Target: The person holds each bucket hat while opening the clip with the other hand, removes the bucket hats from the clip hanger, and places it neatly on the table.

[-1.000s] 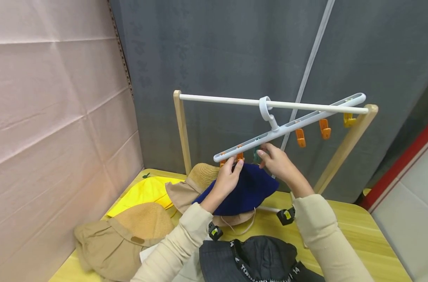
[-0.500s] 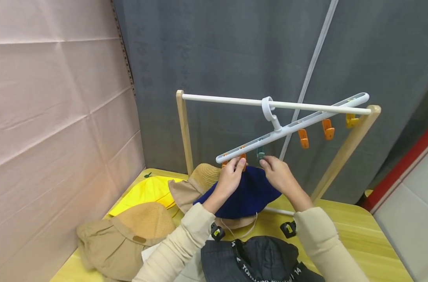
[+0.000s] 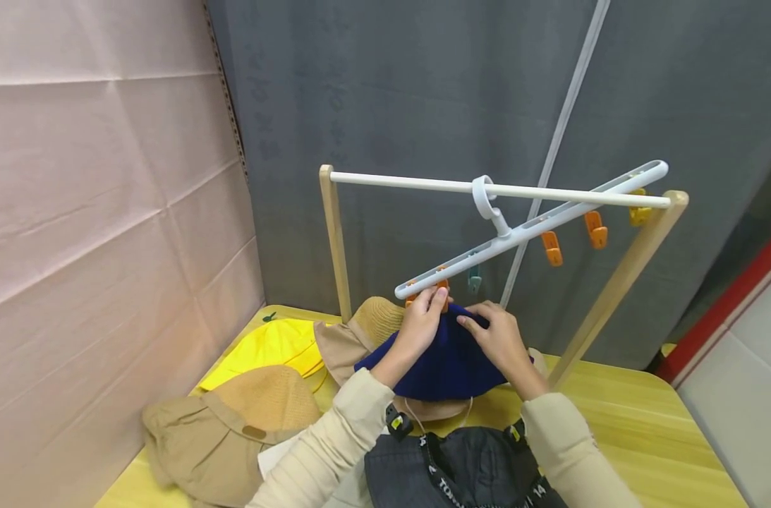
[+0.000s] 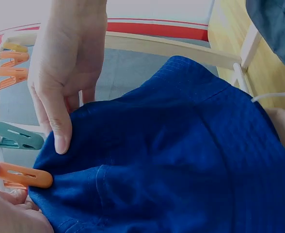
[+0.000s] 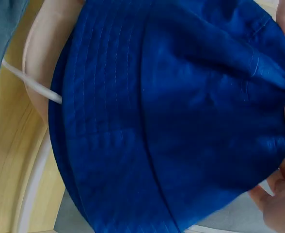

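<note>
A dark blue bucket hat (image 3: 451, 367) hangs crown-up below the low end of a white clip hanger (image 3: 518, 233). My left hand (image 3: 418, 324) pinches an orange clip (image 4: 28, 175) at the top of the hat's crown. To the right of it, my right hand (image 3: 499, 342) pinches the crown's upper edge. Its thumb (image 4: 61, 138) lies on the near side of the fabric, the other fingers behind it. A teal clip (image 3: 475, 280) dangles from the hanger just above the right hand, apart from the hat.
The hanger hooks over the white rail (image 3: 398, 181) of a wooden-legged rack. Orange clips (image 3: 552, 248) and a yellow clip (image 3: 639, 212) hang at its high end. Around the table (image 3: 645, 423) lie a yellow hat (image 3: 267, 349), a khaki hat (image 3: 201, 437), a straw-topped hat (image 3: 379, 317) and a black hat (image 3: 474, 458).
My right hand has left the teal clip and moved down onto the blue hat's crown, which it now pinches. The left hand stays at the orange clip.
</note>
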Action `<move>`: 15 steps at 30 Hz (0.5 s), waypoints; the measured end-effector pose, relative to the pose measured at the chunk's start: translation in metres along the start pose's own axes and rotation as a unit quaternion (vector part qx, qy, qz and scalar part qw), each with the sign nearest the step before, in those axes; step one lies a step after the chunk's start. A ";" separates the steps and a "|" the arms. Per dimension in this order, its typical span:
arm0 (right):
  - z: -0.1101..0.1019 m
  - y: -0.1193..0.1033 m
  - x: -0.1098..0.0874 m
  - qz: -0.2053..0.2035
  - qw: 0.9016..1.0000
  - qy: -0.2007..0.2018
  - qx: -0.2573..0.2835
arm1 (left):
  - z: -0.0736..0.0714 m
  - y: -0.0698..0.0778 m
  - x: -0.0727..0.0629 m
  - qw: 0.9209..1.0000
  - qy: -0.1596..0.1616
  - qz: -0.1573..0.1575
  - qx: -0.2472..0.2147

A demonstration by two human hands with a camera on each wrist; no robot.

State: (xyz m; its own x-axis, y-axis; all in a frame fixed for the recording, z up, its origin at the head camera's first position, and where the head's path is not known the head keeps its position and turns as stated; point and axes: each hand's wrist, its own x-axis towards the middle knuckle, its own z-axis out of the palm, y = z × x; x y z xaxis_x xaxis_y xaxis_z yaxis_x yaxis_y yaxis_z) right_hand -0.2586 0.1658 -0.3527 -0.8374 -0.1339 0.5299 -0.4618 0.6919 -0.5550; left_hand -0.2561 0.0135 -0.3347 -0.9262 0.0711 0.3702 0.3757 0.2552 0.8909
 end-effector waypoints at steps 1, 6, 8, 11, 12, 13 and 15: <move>0.000 -0.001 -0.001 -0.006 1.000 0.011 0.003 | 0.000 0.000 0.000 1.000 0.002 -0.002 -0.008; 0.000 -0.003 -0.004 -0.036 0.998 0.049 0.009 | 0.005 0.001 0.004 0.998 0.034 -0.003 -0.060; 0.000 -0.004 -0.005 -0.044 0.997 0.055 0.007 | 0.009 0.000 0.006 0.996 0.058 0.005 -0.069; -0.001 -0.005 -0.007 -0.056 0.997 0.060 0.001 | 0.014 -0.002 0.009 0.992 0.099 0.011 -0.079; -0.002 -0.005 -0.008 -0.059 0.996 0.061 -0.001 | 0.015 -0.002 0.010 0.990 0.111 0.013 -0.083; -0.002 -0.004 -0.009 -0.062 0.996 0.060 -0.004 | 0.017 -0.003 0.011 0.989 0.122 0.015 -0.088; -0.004 -0.003 -0.010 -0.066 0.996 0.057 -0.010 | 0.019 -0.005 0.013 0.986 0.137 0.015 -0.094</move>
State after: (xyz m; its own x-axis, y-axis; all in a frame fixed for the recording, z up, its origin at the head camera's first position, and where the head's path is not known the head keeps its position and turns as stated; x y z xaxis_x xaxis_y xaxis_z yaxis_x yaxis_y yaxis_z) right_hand -0.2476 0.1680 -0.3535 -0.7309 -0.1438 0.6672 -0.5588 0.6873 -0.4640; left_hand -0.2708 0.0317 -0.3388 -0.8814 -0.1930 0.4311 0.4256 0.0715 0.9021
